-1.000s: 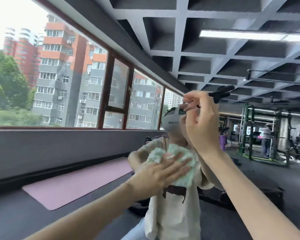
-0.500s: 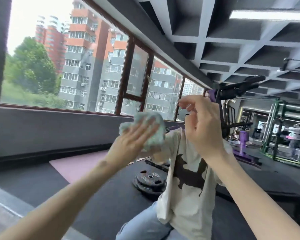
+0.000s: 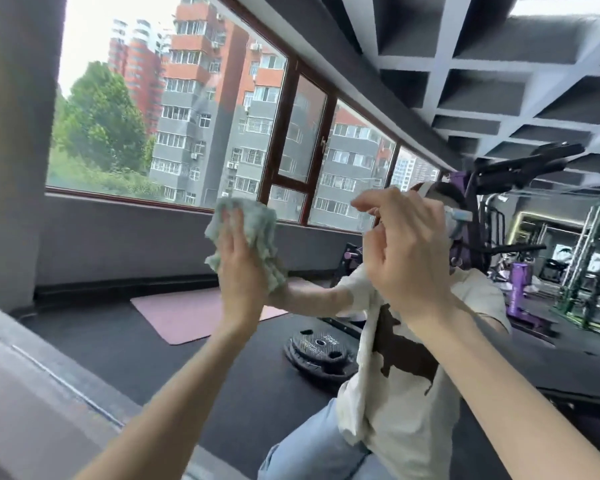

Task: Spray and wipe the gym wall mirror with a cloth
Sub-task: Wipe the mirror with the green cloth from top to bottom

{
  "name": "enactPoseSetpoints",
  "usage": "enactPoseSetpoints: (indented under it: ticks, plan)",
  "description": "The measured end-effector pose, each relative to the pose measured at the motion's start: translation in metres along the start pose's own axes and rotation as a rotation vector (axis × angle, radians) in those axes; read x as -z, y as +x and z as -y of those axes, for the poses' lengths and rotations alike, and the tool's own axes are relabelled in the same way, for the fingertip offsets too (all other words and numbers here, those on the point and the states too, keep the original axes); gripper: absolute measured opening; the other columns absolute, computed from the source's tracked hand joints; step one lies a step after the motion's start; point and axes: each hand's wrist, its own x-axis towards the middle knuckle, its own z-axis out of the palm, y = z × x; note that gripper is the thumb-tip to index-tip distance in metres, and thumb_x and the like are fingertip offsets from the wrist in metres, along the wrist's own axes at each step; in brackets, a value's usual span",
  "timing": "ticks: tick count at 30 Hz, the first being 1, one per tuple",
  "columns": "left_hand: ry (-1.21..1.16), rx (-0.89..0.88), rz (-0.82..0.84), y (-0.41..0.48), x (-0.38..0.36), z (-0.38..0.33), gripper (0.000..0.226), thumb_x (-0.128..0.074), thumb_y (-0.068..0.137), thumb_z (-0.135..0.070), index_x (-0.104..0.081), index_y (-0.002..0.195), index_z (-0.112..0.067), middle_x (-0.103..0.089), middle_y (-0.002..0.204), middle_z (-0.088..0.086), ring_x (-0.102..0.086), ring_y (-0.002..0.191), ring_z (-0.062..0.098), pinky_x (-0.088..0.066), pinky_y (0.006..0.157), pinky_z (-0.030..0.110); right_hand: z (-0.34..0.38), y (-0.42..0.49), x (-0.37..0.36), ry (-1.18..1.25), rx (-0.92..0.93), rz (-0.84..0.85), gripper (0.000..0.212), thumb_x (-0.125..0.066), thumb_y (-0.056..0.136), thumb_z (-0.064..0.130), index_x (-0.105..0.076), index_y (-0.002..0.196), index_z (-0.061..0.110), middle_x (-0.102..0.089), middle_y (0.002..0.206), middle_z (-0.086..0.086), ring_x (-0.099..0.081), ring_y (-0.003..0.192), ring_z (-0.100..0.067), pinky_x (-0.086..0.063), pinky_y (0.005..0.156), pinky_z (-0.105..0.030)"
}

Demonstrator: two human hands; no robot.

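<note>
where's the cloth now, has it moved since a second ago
Yes, left and up: the cloth was right of the reflected window casement, below the sill; now it lies left of it at sill height.

The cloth (image 3: 257, 233) is pale mint green. The shirt (image 3: 395, 431) is cream with a dark brown print, the jeans (image 3: 309, 452) light blue. The mat (image 3: 184, 317) is pink, the weight plates (image 3: 317, 353) black, the window frame (image 3: 276, 150) reddish brown.

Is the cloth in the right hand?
No, the cloth is under the flat left hand, which presses it on the mirror.
</note>
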Motion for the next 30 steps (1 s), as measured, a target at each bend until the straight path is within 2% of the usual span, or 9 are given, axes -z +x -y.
enactPoseSetpoints:
  ticks: [2,7,9,11,14,17,21,24,30]
  plan:
    - [-0.053,0.195,-0.104,-0.025,-0.016,-0.013,0.073,-0.037,0.085,0.011,-0.013,0.15,-0.012,-0.002,0.158,0.007,-0.002,0.146,0.023,-0.026,0.113,0.049,-0.006,-0.005,-0.002,-0.022,0.0,0.047,0.033,-0.044,0.078,0.001,-0.062,0.104,0.009,-0.067,0.089,0.001,-0.059,0.083,-0.02,-0.035,0.079,-0.034]
    - [0.159,-0.426,0.339,-0.098,0.0,0.028,0.06,-0.034,0.09,-0.015,-0.019,0.148,-0.015,-0.019,0.155,0.012,-0.014,0.144,0.025,-0.031,0.109,0.053,0.008,-0.034,-0.025,0.045,-0.019,0.175,0.037,-0.04,0.082,0.005,-0.07,0.101,0.014,-0.067,0.102,0.002,-0.059,0.097,-0.02,-0.045,0.088,-0.043]
    - [0.137,-0.451,0.337,-0.087,0.008,0.034,0.056,-0.043,0.088,-0.011,-0.03,0.143,-0.012,-0.032,0.15,0.013,-0.027,0.139,0.024,-0.03,0.109,0.042,0.031,-0.057,-0.039,0.09,-0.009,0.225,0.037,-0.041,0.083,0.007,-0.072,0.101,0.014,-0.068,0.104,0.002,-0.061,0.097,-0.018,-0.036,0.098,-0.027]
    - [0.107,-0.375,0.308,-0.084,0.012,0.025,0.061,-0.054,0.081,-0.008,-0.035,0.139,-0.013,-0.037,0.147,0.007,-0.036,0.129,0.021,-0.028,0.108,0.031,0.056,-0.083,-0.052,0.188,-0.035,0.302,0.04,-0.04,0.083,0.006,-0.069,0.111,0.01,-0.066,0.114,0.0,-0.059,0.107,-0.016,-0.026,0.105,-0.016]
    - [-0.125,-0.197,0.4,-0.091,0.02,0.014,0.067,-0.064,0.079,-0.013,-0.034,0.139,-0.01,-0.035,0.144,-0.001,-0.031,0.132,0.012,-0.025,0.109,0.03,0.081,-0.107,-0.074,0.348,-0.212,0.378,0.054,-0.033,0.088,0.01,-0.047,0.14,0.009,-0.044,0.146,-0.003,-0.034,0.139,-0.014,-0.023,0.117,-0.031]
    - [-0.471,0.034,0.524,-0.088,0.044,0.019,0.071,-0.071,0.076,-0.017,-0.024,0.129,-0.007,-0.031,0.139,-0.002,-0.036,0.13,0.007,-0.038,0.102,0.024,0.097,-0.112,-0.092,0.405,-0.343,0.347,0.052,-0.027,0.098,0.021,-0.026,0.149,0.01,-0.024,0.156,-0.003,-0.016,0.146,-0.012,-0.019,0.118,-0.035]
    - [-0.653,0.32,0.782,-0.081,0.075,0.032,0.063,-0.054,0.065,0.009,-0.03,0.119,-0.012,-0.042,0.134,0.006,-0.039,0.131,0.015,-0.043,0.096,0.029,0.105,-0.131,-0.108,0.293,-0.258,0.385,0.051,-0.027,0.1,0.023,-0.033,0.146,0.003,-0.029,0.155,-0.008,-0.019,0.146,-0.018,-0.02,0.118,-0.039]
    - [-0.872,0.566,0.763,-0.073,0.091,0.039,0.062,-0.04,0.057,0.012,-0.036,0.113,-0.014,-0.055,0.13,0.005,-0.051,0.122,0.016,-0.047,0.081,0.026,0.105,-0.147,-0.122,-0.054,-0.098,0.471,0.059,-0.045,0.096,0.022,-0.028,0.148,0.003,-0.024,0.157,-0.01,-0.019,0.146,-0.021,-0.02,0.117,-0.039]
    - [-0.44,0.564,0.461,-0.073,0.107,0.048,0.042,-0.035,0.075,0.021,-0.053,0.093,-0.013,-0.068,0.105,0.001,-0.062,0.1,0.019,-0.044,0.062,0.013,0.12,-0.13,-0.141,-0.067,-0.124,0.365,0.06,-0.033,0.085,0.006,-0.036,0.145,0.005,-0.033,0.152,-0.011,-0.03,0.141,-0.025,-0.02,0.116,-0.038]
